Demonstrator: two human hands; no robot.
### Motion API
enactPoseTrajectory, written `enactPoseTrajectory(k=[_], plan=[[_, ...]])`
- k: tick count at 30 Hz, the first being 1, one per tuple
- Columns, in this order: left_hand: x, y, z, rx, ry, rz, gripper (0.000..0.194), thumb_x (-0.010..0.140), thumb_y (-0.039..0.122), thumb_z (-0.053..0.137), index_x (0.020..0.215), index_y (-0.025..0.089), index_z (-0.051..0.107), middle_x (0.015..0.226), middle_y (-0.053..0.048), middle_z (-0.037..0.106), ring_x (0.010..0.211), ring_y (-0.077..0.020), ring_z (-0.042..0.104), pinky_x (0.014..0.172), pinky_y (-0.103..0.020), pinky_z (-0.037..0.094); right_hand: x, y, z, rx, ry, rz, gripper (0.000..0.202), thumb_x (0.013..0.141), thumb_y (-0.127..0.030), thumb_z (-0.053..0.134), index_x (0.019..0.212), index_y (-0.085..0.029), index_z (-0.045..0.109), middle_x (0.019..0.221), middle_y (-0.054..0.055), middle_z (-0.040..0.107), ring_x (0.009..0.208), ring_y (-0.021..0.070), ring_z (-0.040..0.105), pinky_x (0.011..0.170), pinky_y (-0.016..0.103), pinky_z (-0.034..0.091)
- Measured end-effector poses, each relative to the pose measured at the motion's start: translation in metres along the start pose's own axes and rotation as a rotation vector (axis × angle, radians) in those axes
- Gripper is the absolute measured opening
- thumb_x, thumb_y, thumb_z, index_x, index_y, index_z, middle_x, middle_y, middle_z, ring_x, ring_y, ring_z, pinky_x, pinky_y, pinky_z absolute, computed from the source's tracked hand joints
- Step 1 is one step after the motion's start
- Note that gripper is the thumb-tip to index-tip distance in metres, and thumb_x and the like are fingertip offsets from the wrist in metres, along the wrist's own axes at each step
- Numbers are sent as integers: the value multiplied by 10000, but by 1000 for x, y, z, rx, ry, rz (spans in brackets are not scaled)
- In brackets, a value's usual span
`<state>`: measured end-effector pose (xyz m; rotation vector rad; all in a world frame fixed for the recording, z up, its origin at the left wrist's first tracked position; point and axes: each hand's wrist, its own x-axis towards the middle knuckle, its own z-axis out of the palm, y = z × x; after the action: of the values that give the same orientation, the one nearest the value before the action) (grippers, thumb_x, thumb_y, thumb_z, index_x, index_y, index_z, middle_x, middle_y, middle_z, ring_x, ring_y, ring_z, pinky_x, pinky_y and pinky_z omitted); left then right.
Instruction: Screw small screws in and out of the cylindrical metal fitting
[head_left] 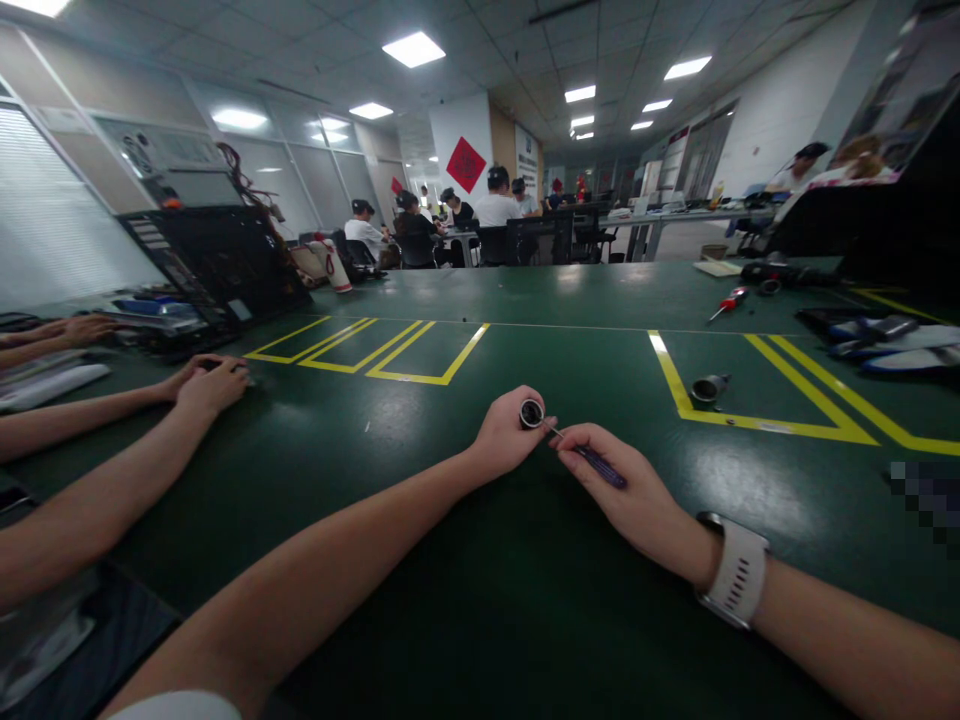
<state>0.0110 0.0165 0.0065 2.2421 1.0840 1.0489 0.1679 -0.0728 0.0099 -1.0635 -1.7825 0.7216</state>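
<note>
L hand (504,432) gripped the metal cyl. part (532,413) above the green table (480,610), round hollow end showing, while R hand (628,488), just right of it, pinched the purple-handled screwdriver (602,467), shaft slanting up-left twd the part's rim, contact unclear.

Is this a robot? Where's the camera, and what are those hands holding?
No robot, just a person with bare hands! The camera sits on their head, looking forward and down. The left hand holds a small round metal piece. The right hand holds a thin tool with a purple handle, its tip close to the piece. On the green table are yellow tape lines, another metal piece and a red-handled tool. The hands farther left are someone else's.
</note>
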Motion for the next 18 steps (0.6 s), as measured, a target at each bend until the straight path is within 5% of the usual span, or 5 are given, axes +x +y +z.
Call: enactPoseTrajectory(k=[12, 18], plan=[[0, -4, 1, 156, 37, -45, 112, 715, 184, 609, 778, 168, 519, 712, 27, 540, 657, -117, 499, 594, -240, 380, 0, -4, -2, -10, 55, 106, 153, 866, -323, 476, 877, -232, 598, 855, 26, 610, 778, 181, 568, 696, 332, 448], [-1, -2, 1, 290, -49, -75, 91, 740, 120, 540, 816, 169, 529, 780, -7, 560, 718, -146, 515, 634, -269, 410, -1, -5, -6, 8, 119, 170, 176, 855, -352, 484, 850, -232, 612, 870, 29, 633, 832, 201, 577, 696, 337, 444]])
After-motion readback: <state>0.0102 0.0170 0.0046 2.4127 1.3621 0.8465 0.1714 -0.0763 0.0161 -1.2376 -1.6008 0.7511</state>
